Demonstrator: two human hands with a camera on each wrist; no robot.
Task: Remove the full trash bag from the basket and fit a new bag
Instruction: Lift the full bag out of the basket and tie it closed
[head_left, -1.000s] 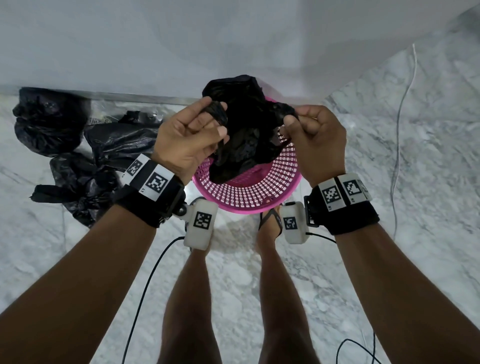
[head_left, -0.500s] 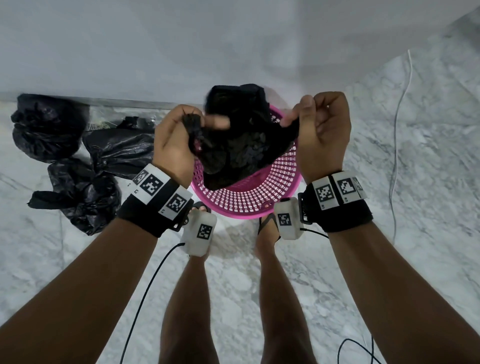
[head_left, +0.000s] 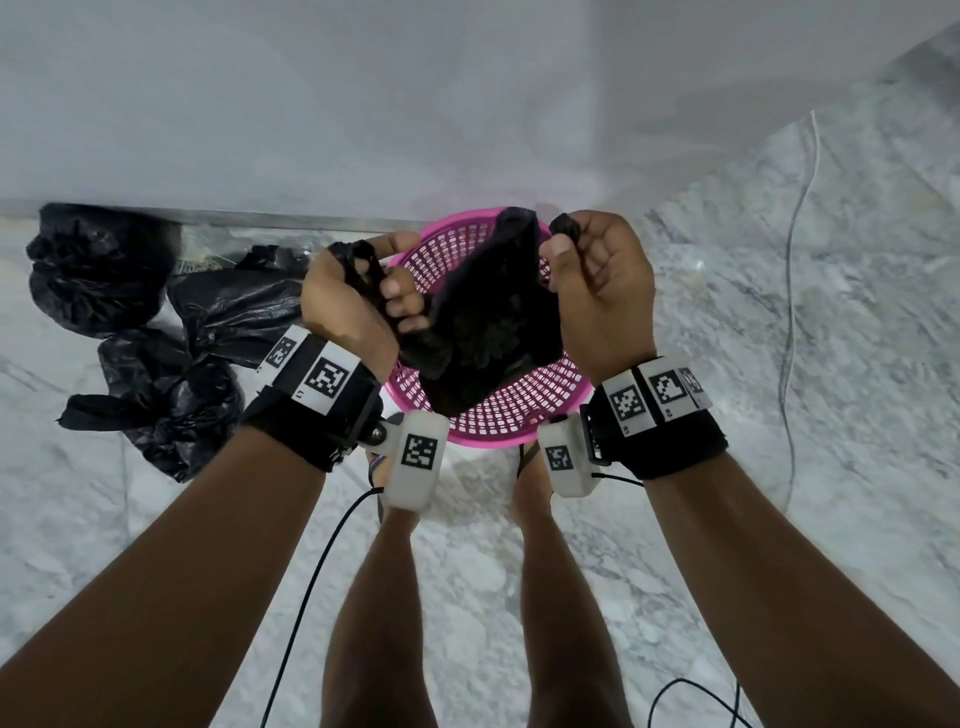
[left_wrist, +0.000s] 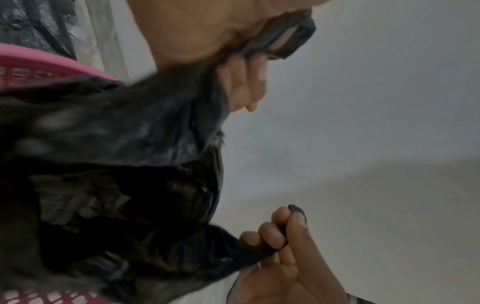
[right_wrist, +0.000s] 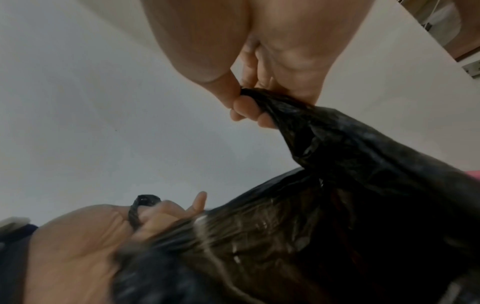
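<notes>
A black trash bag (head_left: 483, 332) hangs over the pink perforated basket (head_left: 524, 405) on the marble floor by the wall. My left hand (head_left: 358, 291) grips the bag's left edge, with its fingers curled into the plastic. At the bag's right corner, my right hand (head_left: 582, 270) pinches the plastic. The bag's mouth is spread between the two hands. In the left wrist view the bag (left_wrist: 116, 174) sags open below my left hand (left_wrist: 241, 61). In the right wrist view my right hand (right_wrist: 252, 102) clamps a bunched corner of the bag (right_wrist: 350, 164).
Several tied black bags (head_left: 156, 332) lie on the floor left of the basket, against the wall's metal strip. A thin white cable (head_left: 795, 270) runs down the floor at the right. My legs and sandalled feet (head_left: 530, 467) stand just behind the basket.
Both hands have moved apart, pulling the bag's mouth wider. The bag hangs lower between them, over the basket. My left hand has turned so that its fingers face inward.
</notes>
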